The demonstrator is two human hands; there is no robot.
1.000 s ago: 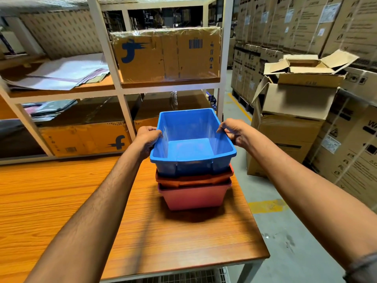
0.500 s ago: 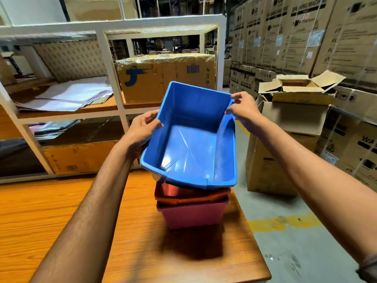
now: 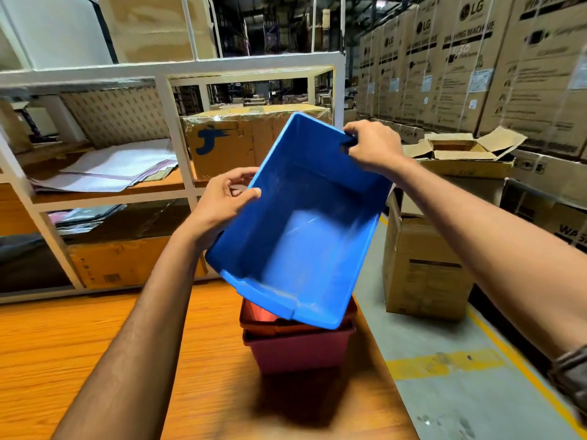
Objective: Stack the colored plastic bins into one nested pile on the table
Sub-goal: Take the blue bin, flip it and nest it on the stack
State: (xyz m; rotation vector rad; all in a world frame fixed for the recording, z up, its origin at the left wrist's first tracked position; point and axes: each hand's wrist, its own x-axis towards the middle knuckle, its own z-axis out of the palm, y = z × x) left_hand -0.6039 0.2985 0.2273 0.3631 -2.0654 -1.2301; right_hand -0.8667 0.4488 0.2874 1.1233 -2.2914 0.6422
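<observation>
A blue plastic bin [image 3: 301, 236] hangs in the air, tipped steeply so its open side faces me. My left hand [image 3: 225, 198] grips its left rim, thumb inside the bin. My right hand [image 3: 374, 147] grips the far right corner of the rim. Below it an orange bin [image 3: 257, 317] sits nested in a pink-red bin [image 3: 298, 352] near the right edge of the wooden table [image 3: 95, 360]. The blue bin's lower edge overlaps the orange bin's rim in view; whether they touch I cannot tell.
A white metal shelf rack [image 3: 178, 128] stands behind the table with cardboard boxes [image 3: 241, 144] and papers [image 3: 117, 166]. Open cartons [image 3: 425, 249] stand on the floor to the right, tall stacked boxes [image 3: 476, 68] behind them. A yellow line [image 3: 444, 363] marks the floor.
The blue bin, resting level on the stack a second ago, has been lifted by both hands and tilted toward me. My view has risen.
</observation>
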